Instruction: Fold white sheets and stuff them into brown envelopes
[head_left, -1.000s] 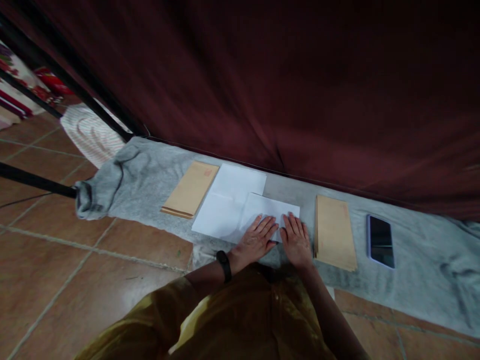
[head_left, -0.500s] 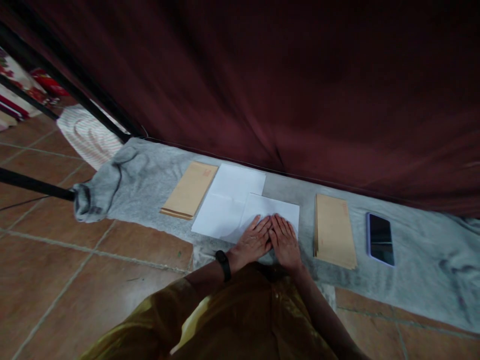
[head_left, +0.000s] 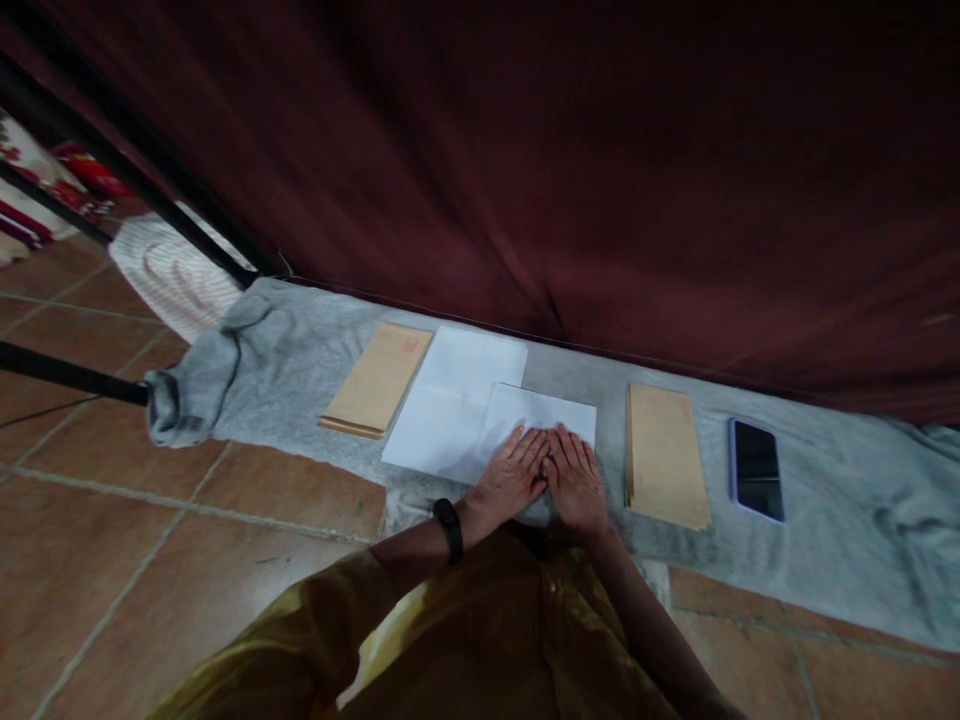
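A folded white sheet of paper [head_left: 551, 408] lies on the grey cloth, its left side overlapping a larger stack of white paper [head_left: 450, 395]. Both hands press on its near part. My left hand [head_left: 514, 470], with a black band on the wrist, rests flat with fingers stretched out. Beside it my right hand [head_left: 576, 485] also lies flat, fingers extended, the fingertips of both close together. The near edge of the folded sheet is covered by the hands. Left of the paper is a pile of brown envelopes [head_left: 379, 380]; another brown envelope pile [head_left: 666, 455] lies to the right.
A phone [head_left: 757, 470] lies right of the envelopes on the grey cloth [head_left: 840, 500]. Behind hangs a dark red curtain [head_left: 600, 200]. Black metal bars [head_left: 75, 372] stand at the left, near a striped cloth [head_left: 180, 270]. Tiled floor [head_left: 187, 580] lies in front.
Both hands have shifted slightly on the folded sheet, the right one a little to the right. The view has moved a little; papers, envelopes and phone lie as before.
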